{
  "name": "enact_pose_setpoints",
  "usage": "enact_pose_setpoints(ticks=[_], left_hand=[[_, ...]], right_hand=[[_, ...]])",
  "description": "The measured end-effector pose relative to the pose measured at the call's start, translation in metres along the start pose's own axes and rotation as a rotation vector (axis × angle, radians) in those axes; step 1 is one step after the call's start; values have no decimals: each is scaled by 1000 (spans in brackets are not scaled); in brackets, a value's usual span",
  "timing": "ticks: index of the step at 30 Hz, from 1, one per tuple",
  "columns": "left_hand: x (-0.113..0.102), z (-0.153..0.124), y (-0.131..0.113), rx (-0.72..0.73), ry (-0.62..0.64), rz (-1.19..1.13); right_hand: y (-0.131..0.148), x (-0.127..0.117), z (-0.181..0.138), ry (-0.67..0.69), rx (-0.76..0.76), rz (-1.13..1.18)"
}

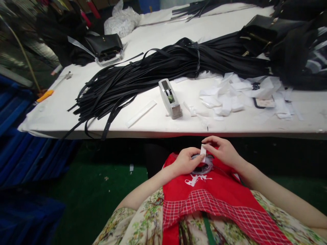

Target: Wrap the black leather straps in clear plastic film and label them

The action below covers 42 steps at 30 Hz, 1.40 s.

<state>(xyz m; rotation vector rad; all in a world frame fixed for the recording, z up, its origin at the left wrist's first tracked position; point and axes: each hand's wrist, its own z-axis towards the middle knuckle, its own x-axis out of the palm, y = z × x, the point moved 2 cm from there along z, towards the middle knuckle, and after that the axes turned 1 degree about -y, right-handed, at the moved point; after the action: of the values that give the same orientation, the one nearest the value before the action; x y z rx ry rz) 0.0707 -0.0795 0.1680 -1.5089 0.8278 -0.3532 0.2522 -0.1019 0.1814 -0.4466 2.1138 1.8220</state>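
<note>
Over my lap, my left hand pinches a small white strip between thumb and fingers. My right hand has its curled fingertips at the strip's upper end, with the thumb against it. Just beneath the hands, a roll of clear tape rests on the red apron; my left fingers partly cover it. Whether the left hand also grips the roll, I cannot tell. On the table edge ahead stands a grey tape dispenser.
A long bundle of black straps lies across the white table, some ends hanging over the front edge. Crumpled white scraps are heaped to the right. Black bags sit farther back. Blue pallets are stacked at the left.
</note>
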Motion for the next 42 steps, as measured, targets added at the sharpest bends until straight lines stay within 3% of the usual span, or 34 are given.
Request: enact_pose_setpoints(ticks=[5,11,16,27,34,38,42], left_hand=[[1,-2,-3,61,17,13],[-1,-5,-10,198,-45,71],[-3,-10,-10,134,-99,159],[-4,-12,-13,159,-84,194],[-3,-9,-8,87,-101,134],[0,-2,-6,-8,-75,101],[3,-1,-12,-28,-131,122]], right_hand=[[-23,15,2,197,316,361],[-22,29,-2,151,356,444],[-19,23,1,87,325,388],[-14,31,2,147,320,403],[-6,24,-7,-105,142,147],[-1,23,-11,-130,32,39],[2,19,-11,-99,6,23]])
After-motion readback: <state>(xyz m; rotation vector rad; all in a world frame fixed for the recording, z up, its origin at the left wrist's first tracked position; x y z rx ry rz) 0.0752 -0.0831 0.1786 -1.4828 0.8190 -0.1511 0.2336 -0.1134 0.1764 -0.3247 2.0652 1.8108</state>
